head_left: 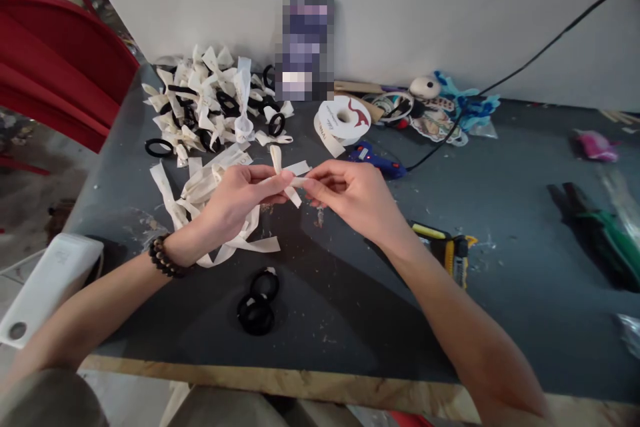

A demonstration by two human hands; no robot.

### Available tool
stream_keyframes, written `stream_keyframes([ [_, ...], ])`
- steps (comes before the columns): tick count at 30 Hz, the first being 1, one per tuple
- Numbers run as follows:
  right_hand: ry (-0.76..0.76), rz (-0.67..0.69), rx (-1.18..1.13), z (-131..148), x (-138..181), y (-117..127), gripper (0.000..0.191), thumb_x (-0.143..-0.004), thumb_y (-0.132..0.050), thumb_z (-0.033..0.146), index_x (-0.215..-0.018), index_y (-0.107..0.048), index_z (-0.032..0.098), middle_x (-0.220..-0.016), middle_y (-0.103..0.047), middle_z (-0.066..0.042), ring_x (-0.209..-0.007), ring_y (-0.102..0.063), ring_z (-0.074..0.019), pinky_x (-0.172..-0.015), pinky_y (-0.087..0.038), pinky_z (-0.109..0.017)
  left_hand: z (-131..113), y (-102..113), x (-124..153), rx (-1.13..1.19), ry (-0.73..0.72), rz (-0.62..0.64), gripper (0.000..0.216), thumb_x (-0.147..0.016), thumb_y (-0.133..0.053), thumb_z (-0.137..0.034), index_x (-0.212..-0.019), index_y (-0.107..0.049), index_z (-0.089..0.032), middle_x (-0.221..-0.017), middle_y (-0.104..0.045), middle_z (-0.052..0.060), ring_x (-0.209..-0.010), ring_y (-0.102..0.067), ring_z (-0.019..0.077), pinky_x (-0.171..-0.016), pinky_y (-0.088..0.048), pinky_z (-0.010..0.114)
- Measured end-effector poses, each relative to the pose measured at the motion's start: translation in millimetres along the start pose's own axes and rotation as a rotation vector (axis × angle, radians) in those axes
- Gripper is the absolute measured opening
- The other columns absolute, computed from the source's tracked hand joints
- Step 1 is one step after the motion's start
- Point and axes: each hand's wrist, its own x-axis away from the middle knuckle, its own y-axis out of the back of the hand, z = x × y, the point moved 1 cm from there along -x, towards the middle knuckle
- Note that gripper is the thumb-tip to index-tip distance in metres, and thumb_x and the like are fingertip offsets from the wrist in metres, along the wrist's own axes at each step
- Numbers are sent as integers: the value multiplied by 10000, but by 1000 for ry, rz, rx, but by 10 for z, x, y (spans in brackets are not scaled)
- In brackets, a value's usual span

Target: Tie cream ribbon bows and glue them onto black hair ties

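Observation:
Above the middle of the table, a cream ribbon (293,195) is pinched between my two hands, with a folded loop standing up and loose ends poking out. My left hand (245,190) is closed on it at the crossing, thumb on top. Close on the right, my right hand (350,193) grips one end between thumb and fingers. Cut ribbon strips (200,187) lie in a loose heap under and beside my left hand. Nearer me are several black hair ties (256,313). Behind the hands stands a ribbon spool (343,119) with its tail hanging out.
At the back left is a pile of white bows on black hair ties (210,100). A blue glue gun (380,159) with a black cord lies past my right hand. A yellow cutter (455,257), green-handled pliers (600,227) and a white power bank (55,287) are also around. A phone leans on the wall.

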Motion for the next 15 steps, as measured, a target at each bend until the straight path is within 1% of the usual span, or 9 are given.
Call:
stream_keyframes([
  [3, 38, -36, -42, -13, -1, -39, 295, -894, -778, 511, -900, -777, 216, -807, -786, -51, -734, -749, -210, -676, -592, -327, 27, -2, 4, -57, -29, 10, 310, -824, -868, -457, -855, -813, -153, -796, -737, 37, -727, -672, 123, -761, -579, 239],
  [6, 41, -27, -95, -20, -6, -54, 248, -906, -769, 457, -890, -770, 209, -774, -768, -39, -706, -726, -191, -665, -570, -317, 72, -21, 7, -68, -30, 0, 304, -826, -864, -447, -831, -809, -149, -778, -747, 44, -722, -682, 129, -739, -578, 236],
  [11, 92, -93, -6, -7, -18, -18, 176, -917, -739, 353, -825, -744, 204, -704, -712, -9, -647, -637, -154, -627, -480, -299, 96, -42, 14, -65, -10, 58, 344, -864, -828, -469, -799, -799, -132, -771, -771, 74, -745, -722, 145, -738, -590, 233],
  [13, 103, -77, 29, -9, -19, -8, 172, -915, -739, 355, -827, -749, 207, -712, -720, -9, -654, -638, -157, -626, -469, -299, 92, -30, 9, -88, -27, 63, 366, -892, -795, -479, -785, -792, -130, -766, -777, 86, -736, -732, 155, -726, -595, 244],
  [15, 112, -62, 64, -12, -19, 9, 179, -915, -738, 368, -829, -756, 211, -740, -743, -15, -678, -657, -166, -641, -475, -302, 84, -15, -2, -164, -54, 69, 368, -911, -770, -470, -765, -783, -133, -738, -772, 86, -704, -727, 159, -694, -585, 250],
])
